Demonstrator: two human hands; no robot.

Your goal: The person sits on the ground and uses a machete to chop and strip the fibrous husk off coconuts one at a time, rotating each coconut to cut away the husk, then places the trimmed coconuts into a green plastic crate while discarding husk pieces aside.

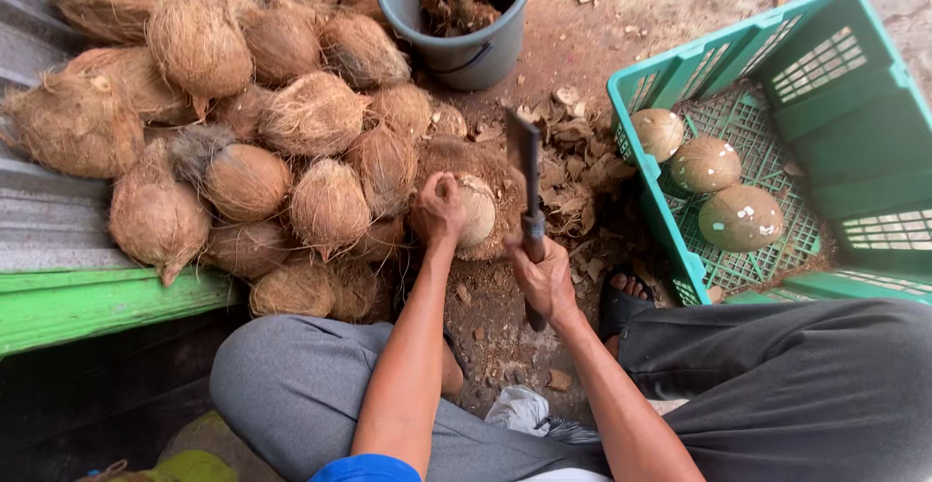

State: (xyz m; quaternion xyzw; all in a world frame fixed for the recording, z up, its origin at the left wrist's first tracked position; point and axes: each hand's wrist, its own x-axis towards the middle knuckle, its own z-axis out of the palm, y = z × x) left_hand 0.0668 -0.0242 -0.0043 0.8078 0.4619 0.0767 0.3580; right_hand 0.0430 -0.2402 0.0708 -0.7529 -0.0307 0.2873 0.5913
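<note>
Crate: green crate (879, 166), right, contains three husked coconuts (706, 164).
Bucket: grey bucket (464, 50) (top cut off) contains husk scraps.
Left hand (438, 212): closed on centre coconut (478, 212).
Right hand (547, 278): fist around machete (529, 176).

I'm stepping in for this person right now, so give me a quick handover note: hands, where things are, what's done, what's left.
Left hand: gripping the coconut being worked on, steadying it on the ground.
Right hand: closed around the handle of a cleaver, blade raised above that coconut.
Done: three cleaned coconuts lie in the green crate on the right.
Left: a big pile of husked coconuts still fibrous, on the left; the one in hand looks partly stripped.
Grey bucket behind holds husk scraps; more shavings litter the ground.
</note>
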